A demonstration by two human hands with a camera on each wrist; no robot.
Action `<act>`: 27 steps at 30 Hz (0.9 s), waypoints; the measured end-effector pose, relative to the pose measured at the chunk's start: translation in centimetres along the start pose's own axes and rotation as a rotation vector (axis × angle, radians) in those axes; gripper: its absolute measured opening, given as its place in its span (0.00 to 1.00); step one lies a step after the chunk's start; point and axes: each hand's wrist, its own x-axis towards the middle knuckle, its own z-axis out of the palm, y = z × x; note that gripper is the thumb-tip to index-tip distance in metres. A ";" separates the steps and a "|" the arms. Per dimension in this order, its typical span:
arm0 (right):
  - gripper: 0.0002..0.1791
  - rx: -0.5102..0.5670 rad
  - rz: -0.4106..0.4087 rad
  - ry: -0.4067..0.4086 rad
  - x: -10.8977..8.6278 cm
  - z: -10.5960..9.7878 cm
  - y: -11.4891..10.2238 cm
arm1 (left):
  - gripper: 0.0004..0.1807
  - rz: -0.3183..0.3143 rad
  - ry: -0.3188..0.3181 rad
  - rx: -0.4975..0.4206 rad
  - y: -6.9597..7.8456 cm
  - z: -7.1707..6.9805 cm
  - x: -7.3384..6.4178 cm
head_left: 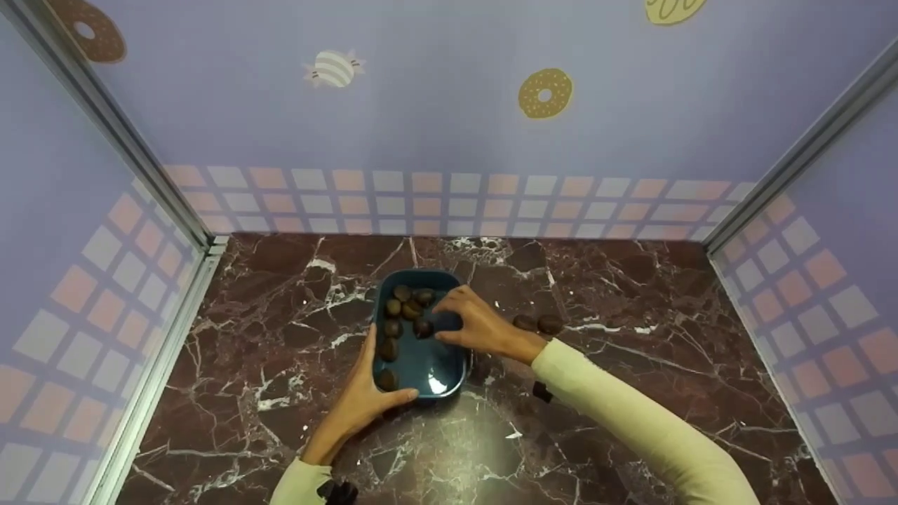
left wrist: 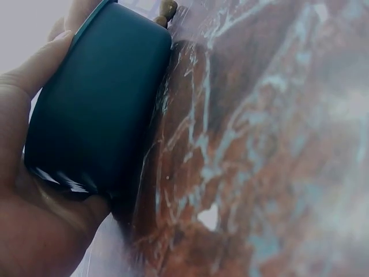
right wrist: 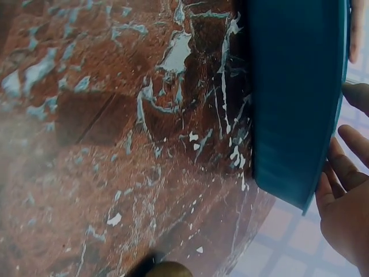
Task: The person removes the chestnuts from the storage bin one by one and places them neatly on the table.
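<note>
A teal box (head_left: 414, 358) stands on the marble surface, with several chestnuts (head_left: 391, 328) mostly along its left side and far end. My left hand (head_left: 361, 396) grips the box's near left corner, thumb along the near edge and fingers along the left side. In the left wrist view, the palm and thumb of that hand lie against the box's outer wall (left wrist: 98, 104). Over the box's right rim reaches my right hand (head_left: 473, 322), thumb and fingers apart. A single chestnut (head_left: 423, 327) lies right by its fingertips. The right wrist view shows bent fingers (right wrist: 344, 167) at the rim.
Two more chestnuts (head_left: 537, 323) lie on the marble surface (head_left: 631, 379) right of the box. A patterned back wall (head_left: 449, 140) rises behind, with side panels (head_left: 105, 280) at left and right.
</note>
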 end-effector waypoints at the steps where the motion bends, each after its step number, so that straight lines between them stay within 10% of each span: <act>1: 0.23 -0.002 -0.003 -0.001 0.1 0.1 0.0 | 0.78 0.004 -0.001 -0.002 0.0 0.0 0.0; 27: 0.21 -0.255 0.022 0.063 2.9 3.0 0.5 | 0.77 -0.002 0.011 0.012 0.1 -0.1 -0.1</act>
